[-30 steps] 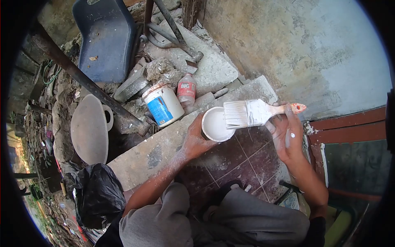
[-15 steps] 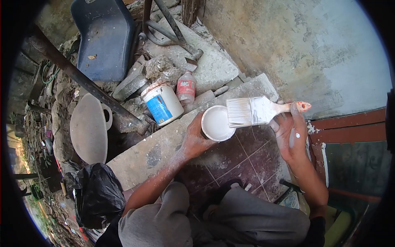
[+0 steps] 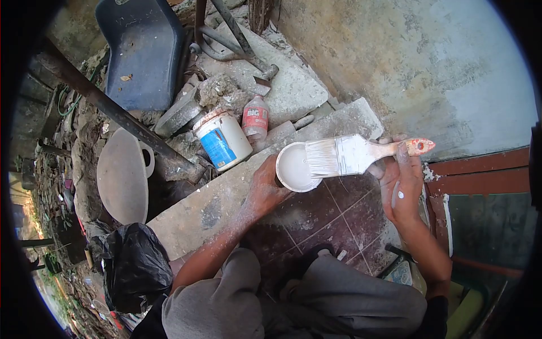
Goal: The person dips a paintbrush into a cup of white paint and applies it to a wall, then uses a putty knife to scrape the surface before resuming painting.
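Observation:
My left hand (image 3: 266,189) is wrapped round a small round cup of white paint (image 3: 293,168), its mouth facing up at me. From the right, a wide paintbrush (image 3: 353,155) reaches over the cup's rim, its white-coated bristles overlapping the opening in this view. My right hand (image 3: 400,183) grips the brush by its wooden handle, fingers closed near the orange-stained end. Spots of white paint dot that hand, and white dust covers my left forearm.
A concrete ledge (image 3: 197,212) runs diagonally behind my hands. Beyond it stand a white bucket with a blue label (image 3: 220,141) and a red-labelled plastic bottle (image 3: 256,118). A black plastic bag (image 3: 135,268) lies left. The partly painted wall (image 3: 451,73) rises at right.
The brush has shifted slightly right, with its bristles still over the cup's rim. My left hand and the cup have barely moved.

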A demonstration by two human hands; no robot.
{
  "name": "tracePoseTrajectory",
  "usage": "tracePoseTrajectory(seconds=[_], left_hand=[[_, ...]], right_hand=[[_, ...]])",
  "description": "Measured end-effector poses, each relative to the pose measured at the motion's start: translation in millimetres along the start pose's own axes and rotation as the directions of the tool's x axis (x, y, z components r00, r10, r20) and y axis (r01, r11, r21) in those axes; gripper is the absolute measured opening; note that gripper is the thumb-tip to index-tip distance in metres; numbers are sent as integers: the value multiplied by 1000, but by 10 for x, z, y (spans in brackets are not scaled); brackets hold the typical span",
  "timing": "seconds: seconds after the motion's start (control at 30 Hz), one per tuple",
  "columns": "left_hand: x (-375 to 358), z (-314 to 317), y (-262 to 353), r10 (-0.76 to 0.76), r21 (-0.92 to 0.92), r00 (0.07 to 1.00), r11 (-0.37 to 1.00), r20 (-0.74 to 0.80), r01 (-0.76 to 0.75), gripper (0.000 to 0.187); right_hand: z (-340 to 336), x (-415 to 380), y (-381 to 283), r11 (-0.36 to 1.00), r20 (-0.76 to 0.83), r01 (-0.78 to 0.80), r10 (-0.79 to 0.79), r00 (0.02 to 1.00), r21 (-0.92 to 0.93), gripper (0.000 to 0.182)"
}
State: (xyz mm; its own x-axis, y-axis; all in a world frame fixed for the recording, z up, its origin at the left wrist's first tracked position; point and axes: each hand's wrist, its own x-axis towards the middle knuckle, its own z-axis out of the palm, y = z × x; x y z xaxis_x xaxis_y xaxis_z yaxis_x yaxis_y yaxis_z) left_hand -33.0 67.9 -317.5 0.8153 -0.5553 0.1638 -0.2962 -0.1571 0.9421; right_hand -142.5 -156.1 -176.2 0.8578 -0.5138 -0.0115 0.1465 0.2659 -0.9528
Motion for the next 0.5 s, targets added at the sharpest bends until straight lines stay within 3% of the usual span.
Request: tracePoseTrajectory(seconds=[0.5], left_hand=[[10,-6,-17,17,27,1000,999,-16,-16,56]], right_hand=[[82,-74,-28,989,105,103,-92,990,-102,23]])
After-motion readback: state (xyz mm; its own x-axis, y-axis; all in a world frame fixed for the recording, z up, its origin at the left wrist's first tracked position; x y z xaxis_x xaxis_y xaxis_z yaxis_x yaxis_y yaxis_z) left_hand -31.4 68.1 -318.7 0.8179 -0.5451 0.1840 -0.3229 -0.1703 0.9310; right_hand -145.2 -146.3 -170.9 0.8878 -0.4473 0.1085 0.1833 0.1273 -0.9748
